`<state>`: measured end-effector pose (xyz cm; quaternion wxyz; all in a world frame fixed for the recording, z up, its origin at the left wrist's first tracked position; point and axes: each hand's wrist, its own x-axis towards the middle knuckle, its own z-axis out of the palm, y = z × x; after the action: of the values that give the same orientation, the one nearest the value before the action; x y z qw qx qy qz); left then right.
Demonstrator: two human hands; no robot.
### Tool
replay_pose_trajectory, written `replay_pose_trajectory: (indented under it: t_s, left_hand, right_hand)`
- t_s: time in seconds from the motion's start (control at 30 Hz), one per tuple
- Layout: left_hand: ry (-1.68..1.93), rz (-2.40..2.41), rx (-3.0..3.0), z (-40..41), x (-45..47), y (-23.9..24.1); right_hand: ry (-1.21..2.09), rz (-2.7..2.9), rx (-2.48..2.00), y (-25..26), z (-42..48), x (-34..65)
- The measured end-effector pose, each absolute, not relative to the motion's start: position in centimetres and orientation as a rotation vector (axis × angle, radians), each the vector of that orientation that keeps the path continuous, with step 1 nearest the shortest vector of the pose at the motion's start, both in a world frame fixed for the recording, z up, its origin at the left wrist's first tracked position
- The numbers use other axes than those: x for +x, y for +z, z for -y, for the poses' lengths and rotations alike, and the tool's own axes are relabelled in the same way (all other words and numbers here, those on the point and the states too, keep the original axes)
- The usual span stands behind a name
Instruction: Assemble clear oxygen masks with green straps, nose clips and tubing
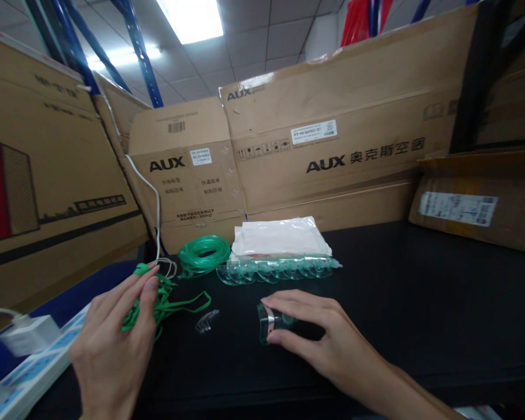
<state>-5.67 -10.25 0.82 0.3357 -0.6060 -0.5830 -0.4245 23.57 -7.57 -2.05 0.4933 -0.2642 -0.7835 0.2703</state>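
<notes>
My left hand (118,326) is closed at the pile of green elastic straps (166,300), with a bit of green strap showing at its fingertips. Between the thumb and fingers of my right hand (319,326) is a clear green plastic face mask (263,324) with a metal nose strip, held just above the black table; part of it is hidden by the hand. Some small clear plastic elbow-shaped pieces (207,321) lie between my two hands. A row of nested clear green masks (275,269) lies farther back.
Behind the straps sits a coil of green tubing (205,254). White flat packets (280,236) are stacked behind the masks. A power strip (48,361) with plugs runs along the left. Cardboard walls (354,192) and a box (516,221) bound the black table (398,303).
</notes>
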Motion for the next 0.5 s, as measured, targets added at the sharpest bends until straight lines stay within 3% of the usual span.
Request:
replay_pose_trajectory:
  t_s: [0.27,0.5]
  left_hand:
    - [-1.298,1.425,-1.529,11.8,-3.7,0.6]
    - [-1.517,1.154,-1.909,12.1,0.9,0.5]
  right_hand:
    - [0.628,1.880,-0.650,-2.0,7.7,23.6]
    - [0.441,1.646,-0.655,-1.9,7.1,24.4]
